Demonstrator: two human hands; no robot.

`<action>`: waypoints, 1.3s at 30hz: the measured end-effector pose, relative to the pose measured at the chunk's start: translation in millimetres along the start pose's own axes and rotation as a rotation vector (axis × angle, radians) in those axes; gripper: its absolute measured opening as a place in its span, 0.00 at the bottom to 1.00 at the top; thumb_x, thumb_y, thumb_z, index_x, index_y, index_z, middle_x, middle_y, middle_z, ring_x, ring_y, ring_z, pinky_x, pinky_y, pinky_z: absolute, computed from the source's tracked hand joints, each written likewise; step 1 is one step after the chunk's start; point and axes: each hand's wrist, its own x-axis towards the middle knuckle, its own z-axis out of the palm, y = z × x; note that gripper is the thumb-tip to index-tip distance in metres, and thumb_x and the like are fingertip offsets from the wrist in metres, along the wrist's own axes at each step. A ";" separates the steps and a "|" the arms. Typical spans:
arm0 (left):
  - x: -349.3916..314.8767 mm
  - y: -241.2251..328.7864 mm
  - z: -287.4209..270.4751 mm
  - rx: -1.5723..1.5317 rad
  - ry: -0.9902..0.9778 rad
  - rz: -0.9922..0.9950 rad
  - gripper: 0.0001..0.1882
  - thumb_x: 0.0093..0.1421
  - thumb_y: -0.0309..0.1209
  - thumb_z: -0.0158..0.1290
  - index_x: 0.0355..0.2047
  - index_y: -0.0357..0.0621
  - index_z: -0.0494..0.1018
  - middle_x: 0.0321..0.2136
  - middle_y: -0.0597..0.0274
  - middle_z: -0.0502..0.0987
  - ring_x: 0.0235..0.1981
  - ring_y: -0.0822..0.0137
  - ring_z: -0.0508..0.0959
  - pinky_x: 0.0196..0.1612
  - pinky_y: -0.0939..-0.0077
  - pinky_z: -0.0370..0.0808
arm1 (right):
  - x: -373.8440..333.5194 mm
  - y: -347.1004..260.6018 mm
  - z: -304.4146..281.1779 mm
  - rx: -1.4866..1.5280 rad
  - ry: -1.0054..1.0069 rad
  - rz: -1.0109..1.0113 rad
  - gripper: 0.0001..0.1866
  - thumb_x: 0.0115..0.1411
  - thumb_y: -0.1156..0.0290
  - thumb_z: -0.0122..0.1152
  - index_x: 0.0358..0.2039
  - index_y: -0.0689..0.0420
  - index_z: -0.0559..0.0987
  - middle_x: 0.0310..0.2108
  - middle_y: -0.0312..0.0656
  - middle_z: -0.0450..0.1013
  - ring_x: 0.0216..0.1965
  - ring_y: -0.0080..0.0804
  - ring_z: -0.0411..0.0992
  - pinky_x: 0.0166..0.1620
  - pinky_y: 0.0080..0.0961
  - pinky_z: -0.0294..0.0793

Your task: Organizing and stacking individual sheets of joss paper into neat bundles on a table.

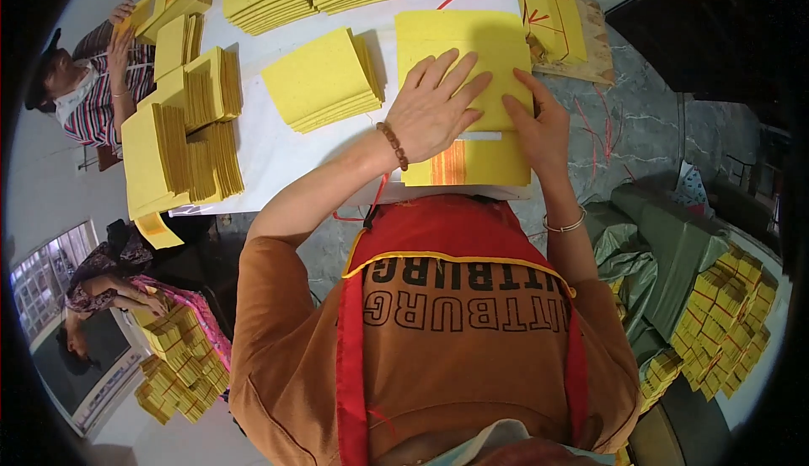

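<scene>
Head view: pressing yellow paper with spread left hand; touching with right hand, cannot tell if pinching; might skew past near edge of table if pushed unevenly.

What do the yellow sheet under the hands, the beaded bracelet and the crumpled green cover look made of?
Yellow sheet: likely matte paper, opaque and shine-free.
Beaded bracelet: perhaps polished wood, from the brown beads; too small to confirm.
Green cover: probably plastic sheeting, given its sheen and creases.

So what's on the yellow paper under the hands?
A white strip, an orange patch, the left hand and, at its right edge, the right hand. What the hands cover is hidden.
</scene>
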 end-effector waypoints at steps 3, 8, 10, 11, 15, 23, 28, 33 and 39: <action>-6.2 -5.1 8.7 0.062 -0.060 -0.005 0.25 0.58 0.37 0.48 0.56 0.47 0.61 0.58 0.53 0.58 0.58 0.51 0.57 0.58 0.55 0.55 | -7.9 -5.9 -2.2 -0.087 -0.066 0.045 0.21 0.51 0.69 0.61 0.47 0.58 0.74 0.46 0.49 0.71 0.45 0.36 0.72 0.47 0.30 0.68; -10.4 -6.6 10.0 0.075 -0.056 -0.032 0.25 0.58 0.38 0.48 0.56 0.48 0.61 0.58 0.53 0.57 0.59 0.52 0.56 0.59 0.55 0.54 | -44.2 -13.0 -7.4 -0.955 -0.296 -0.461 0.32 0.55 0.55 0.54 0.58 0.55 0.63 0.63 0.44 0.50 0.64 0.43 0.47 0.60 0.55 0.42; -8.4 -5.1 10.6 0.040 -0.071 -0.001 0.26 0.57 0.39 0.48 0.56 0.48 0.61 0.58 0.54 0.57 0.59 0.52 0.55 0.59 0.55 0.53 | -45.4 -1.8 -13.9 -0.899 -0.311 -0.447 0.33 0.56 0.52 0.52 0.59 0.54 0.62 0.63 0.44 0.50 0.65 0.43 0.45 0.59 0.60 0.38; -7.7 -8.0 11.7 0.059 -0.039 0.019 0.28 0.55 0.43 0.50 0.55 0.48 0.62 0.57 0.53 0.59 0.58 0.53 0.56 0.57 0.57 0.55 | -45.0 0.7 -14.5 -0.852 -0.319 -0.422 0.33 0.57 0.49 0.50 0.59 0.54 0.61 0.64 0.43 0.50 0.65 0.43 0.44 0.58 0.64 0.35; -9.9 -10.1 4.5 0.003 -0.018 0.030 0.32 0.51 0.50 0.53 0.52 0.46 0.65 0.53 0.53 0.62 0.53 0.55 0.61 0.52 0.61 0.59 | -42.8 0.1 -13.3 -0.865 -0.347 -0.455 0.35 0.57 0.49 0.49 0.60 0.55 0.59 0.64 0.44 0.48 0.66 0.44 0.42 0.59 0.63 0.32; -5.3 14.9 12.9 0.427 -0.069 0.153 0.30 0.49 0.40 0.53 0.50 0.36 0.66 0.42 0.39 0.70 0.41 0.54 0.71 0.39 0.69 0.71 | -39.8 1.9 -16.1 -0.698 -0.385 -0.414 0.38 0.58 0.52 0.49 0.62 0.60 0.52 0.65 0.47 0.46 0.67 0.45 0.38 0.61 0.57 0.32; -7.5 23.7 23.7 0.579 0.021 0.094 0.26 0.48 0.33 0.50 0.48 0.33 0.66 0.38 0.43 0.71 0.38 0.55 0.72 0.37 0.72 0.72 | -39.3 -3.6 -26.3 -0.510 -0.430 -0.343 0.36 0.60 0.56 0.47 0.63 0.60 0.48 0.65 0.50 0.44 0.67 0.43 0.38 0.64 0.46 0.33; -11.2 9.1 -17.9 0.186 0.183 0.036 0.25 0.47 0.26 0.50 0.48 0.35 0.66 0.42 0.47 0.73 0.42 0.53 0.74 0.44 0.66 0.72 | -37.8 10.4 -31.5 0.319 -0.243 -0.049 0.34 0.65 0.49 0.35 0.65 0.55 0.44 0.66 0.45 0.43 0.66 0.39 0.40 0.64 0.38 0.40; -64.1 -73.2 -63.4 0.267 0.464 -0.078 0.26 0.45 0.19 0.47 0.48 0.37 0.67 0.43 0.49 0.73 0.45 0.51 0.73 0.49 0.63 0.70 | -57.9 32.0 -27.7 0.244 -0.220 -0.026 0.35 0.65 0.48 0.32 0.65 0.56 0.43 0.65 0.45 0.44 0.66 0.38 0.43 0.64 0.32 0.43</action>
